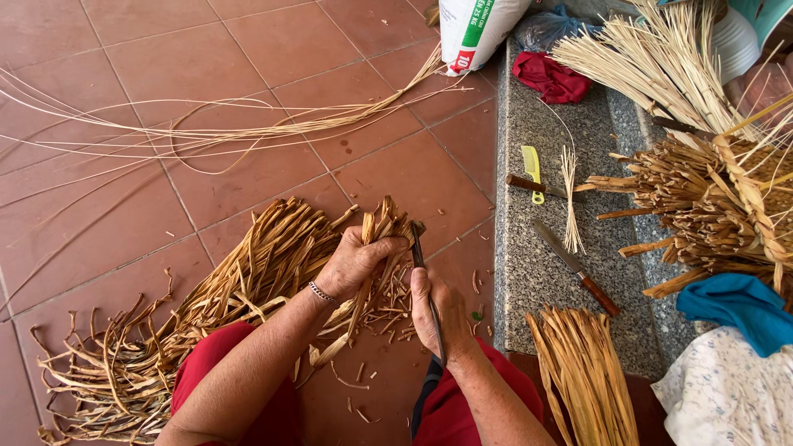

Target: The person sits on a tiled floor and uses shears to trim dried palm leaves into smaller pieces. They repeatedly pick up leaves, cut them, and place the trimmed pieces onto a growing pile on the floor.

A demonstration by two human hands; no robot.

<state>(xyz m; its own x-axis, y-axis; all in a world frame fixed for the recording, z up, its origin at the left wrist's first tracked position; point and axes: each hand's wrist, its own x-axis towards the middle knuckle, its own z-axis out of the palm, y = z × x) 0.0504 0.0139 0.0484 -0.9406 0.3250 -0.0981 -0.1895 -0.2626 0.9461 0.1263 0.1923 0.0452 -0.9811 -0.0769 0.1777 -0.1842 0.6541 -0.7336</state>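
1. A bunch of dried brown plant strips (382, 225) is gripped by the left hand (355, 263), whose fingers are curled tight around the upper ends of the strips.
2. A thin dark tool (427, 289), probably a narrow blade, is held in the right hand (442, 312); the fingers are closed around it, the shaft runs along the hand, and its upper tip is seen right against the gripped strip ends.
3. A metal bracelet (322, 293) is worn on the left wrist.
4. The gripped bunch is joined to a large heap of the same dried strips (206, 314), spread over the red floor tiles (248, 49) from below the left hand toward the lower left corner.
5. Short cut-off scraps (357, 388) are scattered on the tiles between the knees, which are covered in red cloth.
6. Long pale thin fibres (206, 128) are laid across the floor further out, fanning to the left.
7. To the right, a grey speckled stone ledge (529, 281) is seen; on it lie a wooden-handled knife (576, 266), a yellow comb (532, 172) and a small tied bundle of pale fibres (570, 198).
8. A flat bundle of straw-coloured strips (586, 376) is leaned against the near end of the ledge.
9. A pile of cut brown stalks (702, 211) and a sheaf of pale straw (652, 58) are placed further right, with blue cloth (735, 306) below them.
10. A white sack (475, 29) and a red cloth (549, 78) are found at the top of the ledge.
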